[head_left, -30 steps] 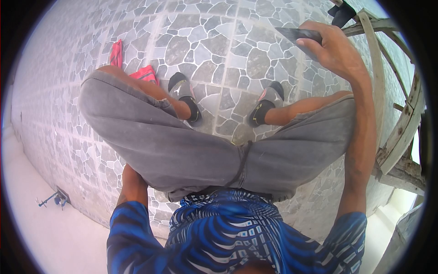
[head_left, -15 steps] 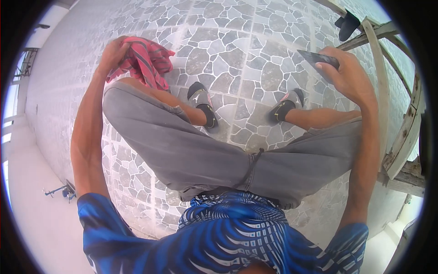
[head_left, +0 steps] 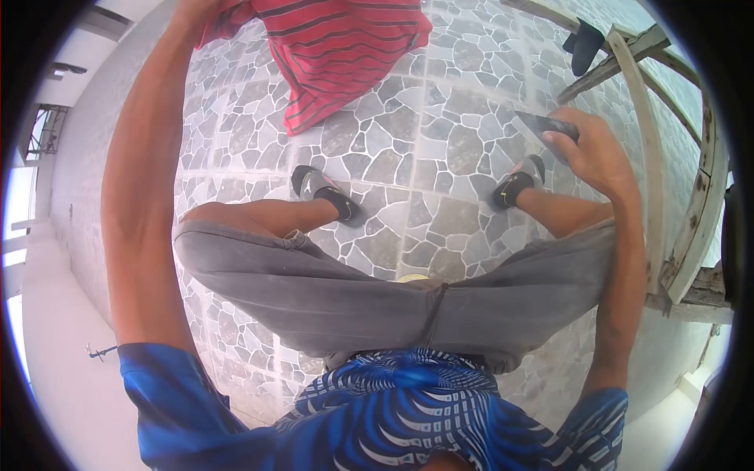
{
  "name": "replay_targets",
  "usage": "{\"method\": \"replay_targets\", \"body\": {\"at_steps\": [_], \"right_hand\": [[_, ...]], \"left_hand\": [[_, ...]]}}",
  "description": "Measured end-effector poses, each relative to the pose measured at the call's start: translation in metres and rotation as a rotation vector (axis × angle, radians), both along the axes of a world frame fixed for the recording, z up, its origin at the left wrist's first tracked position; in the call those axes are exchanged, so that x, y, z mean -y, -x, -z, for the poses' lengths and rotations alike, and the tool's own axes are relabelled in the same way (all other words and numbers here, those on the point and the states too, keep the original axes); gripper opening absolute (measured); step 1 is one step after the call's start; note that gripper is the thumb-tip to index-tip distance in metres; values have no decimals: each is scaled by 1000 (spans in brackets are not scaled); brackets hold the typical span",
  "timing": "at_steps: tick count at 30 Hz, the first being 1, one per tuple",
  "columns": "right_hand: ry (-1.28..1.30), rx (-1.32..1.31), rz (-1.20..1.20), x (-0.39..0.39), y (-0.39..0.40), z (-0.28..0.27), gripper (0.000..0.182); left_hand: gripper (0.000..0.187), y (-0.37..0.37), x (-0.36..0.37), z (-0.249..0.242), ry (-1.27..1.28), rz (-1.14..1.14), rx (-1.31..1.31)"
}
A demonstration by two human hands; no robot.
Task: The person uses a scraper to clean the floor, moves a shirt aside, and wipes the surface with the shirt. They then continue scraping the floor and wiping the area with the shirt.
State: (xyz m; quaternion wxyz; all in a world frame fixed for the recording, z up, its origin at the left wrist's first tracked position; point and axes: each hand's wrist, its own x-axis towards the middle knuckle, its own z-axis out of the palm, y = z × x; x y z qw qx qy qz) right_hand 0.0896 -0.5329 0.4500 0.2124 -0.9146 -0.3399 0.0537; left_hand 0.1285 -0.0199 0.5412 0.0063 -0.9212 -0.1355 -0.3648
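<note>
My left hand [head_left: 200, 6] is at the top left, partly cut off by the view's edge, closed on a red cloth with dark stripes [head_left: 338, 47]. The cloth hangs spread out in front of my left foot, its lower corner over the stone-patterned tiles [head_left: 385, 141]. On the right, my right hand [head_left: 593, 149] grips a flat dark scraper [head_left: 550, 127] between thumb and fingers. The scraper's tip points left, above the floor and clear of the cloth.
At my right stands a rough wooden frame [head_left: 640, 102], with a black object [head_left: 583, 47] on its upper bar. My shoes [head_left: 326, 192] rest on the tiles, knees spread wide. A pale wall [head_left: 67, 290] runs along the left.
My left hand has moved forward and up, and the bunched cloth has swung open to the right. My right hand has shifted slightly down, still holding the scraper. My feet appear farther apart.
</note>
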Motion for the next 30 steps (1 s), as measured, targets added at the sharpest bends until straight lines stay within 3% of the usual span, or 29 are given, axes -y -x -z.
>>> {"method": "replay_targets", "body": {"at_steps": [1, 2, 3, 4, 5, 7, 8, 9, 12, 14, 18, 21, 24, 26, 29, 30], "right_hand": [[29, -29, 17, -3, -1, -4, 21], [59, -61, 35, -6, 0, -7, 21], [64, -116, 55, -8, 2, -6, 21], [73, -165, 76, -12, 4, -5, 21], [77, -207, 98, -15, 4, -5, 21], [127, -132, 72, -15, 4, 4, 20], [151, -88, 58, -16, 4, 7, 19], [176, -82, 107, -22, 10, 4, 19], [198, -112, 211, -12, 26, -14, 19], [262, -179, 217, -24, 19, -10, 19], [251, -117, 102, -2, -5, 20, 20], [253, -114, 92, -4, -8, 21, 18], [241, -90, 75, -24, -4, 12, 18], [226, -15, 66, -30, 3, 10, 18], [201, 47, 22, -22, -2, 20, 17], [193, 49, 6, -20, -5, 23, 17]], "left_hand": [[55, 4, 16, 21, 40, 121, 50], [57, 1, 25, 43, 192, 72, -104], [48, -5, 28, 80, 111, 42, -157], [61, -2, 36, 117, 354, -17, -510], [68, 0, 35, 176, 183, 167, -441], [59, 15, 59, 286, 241, 269, -739], [58, 39, 84, 324, 349, 389, -856], [57, 50, 98, 394, 355, 521, -940], [47, 113, 191, 440, 369, 670, -1353], [50, 132, 217, 476, 675, 811, -1566], [57, 141, 243, 470, 878, 880, -1734], [57, 109, 249, 467, 806, 599, -1873], [57, 83, 239, 449, 943, 522, -1529], [47, 61, 235, 472, 781, 567, -1214], [44, 53, 232, 490, 769, 370, -736], [45, 53, 230, 493, 799, 296, -726]]}}
